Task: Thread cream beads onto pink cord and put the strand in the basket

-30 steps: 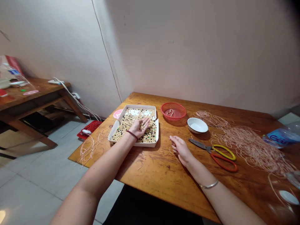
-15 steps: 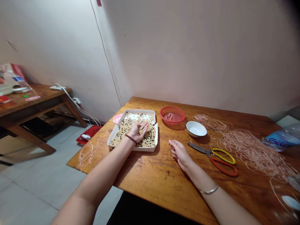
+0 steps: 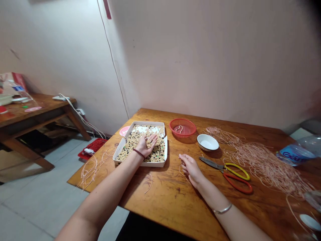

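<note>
My left hand (image 3: 147,145), a dark red bead bracelet at its wrist, rests palm up in a white box lid-like tray (image 3: 141,164) of small beads (image 3: 127,144). Its fingers are stretched out; whether a few beads lie on the palm I cannot tell. Most beads are tan, mixed with black and a few green ones. To the right of the tray, my right hand (image 3: 190,168) is closed in a pinch above the table, on a thin pinkish cord (image 3: 181,171) that loops below the fingers. Scissors (image 3: 220,166) with one yellow and one orange handle lie beside it.
Behind stand a red mesh basket (image 3: 182,128) with a short beaded string in it and a white bowl (image 3: 208,142). A heap of pink cord (image 3: 265,164) covers the right side, near a blue-labelled plastic bottle (image 3: 296,154). More cord (image 3: 90,170) hangs by the left edge.
The view has tilted up slightly, so everything sits a little lower. Both hands keep nearly the same places and poses.
</note>
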A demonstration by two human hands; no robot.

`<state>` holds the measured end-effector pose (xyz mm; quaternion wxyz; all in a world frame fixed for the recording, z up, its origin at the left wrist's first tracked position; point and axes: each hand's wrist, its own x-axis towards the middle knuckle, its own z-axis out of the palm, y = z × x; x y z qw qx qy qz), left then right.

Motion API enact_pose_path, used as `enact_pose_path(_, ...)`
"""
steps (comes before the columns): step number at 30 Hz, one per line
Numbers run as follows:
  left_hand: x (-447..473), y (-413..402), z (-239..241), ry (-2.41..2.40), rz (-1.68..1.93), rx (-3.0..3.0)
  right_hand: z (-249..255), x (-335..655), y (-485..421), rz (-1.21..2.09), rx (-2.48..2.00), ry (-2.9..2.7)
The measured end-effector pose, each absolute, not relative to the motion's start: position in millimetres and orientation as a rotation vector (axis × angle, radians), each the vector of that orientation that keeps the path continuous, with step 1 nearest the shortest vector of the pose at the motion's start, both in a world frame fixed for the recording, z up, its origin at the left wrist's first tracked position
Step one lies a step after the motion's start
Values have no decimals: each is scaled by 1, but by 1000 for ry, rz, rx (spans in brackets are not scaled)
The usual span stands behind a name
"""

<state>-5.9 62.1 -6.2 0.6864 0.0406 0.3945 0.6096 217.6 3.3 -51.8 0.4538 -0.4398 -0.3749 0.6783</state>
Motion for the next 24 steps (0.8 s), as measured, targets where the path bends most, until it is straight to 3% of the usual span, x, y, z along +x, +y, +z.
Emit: enact_pose_path(24,-4,65,-11,880,1371,219,-48,217,2,1656,-1106,-934)
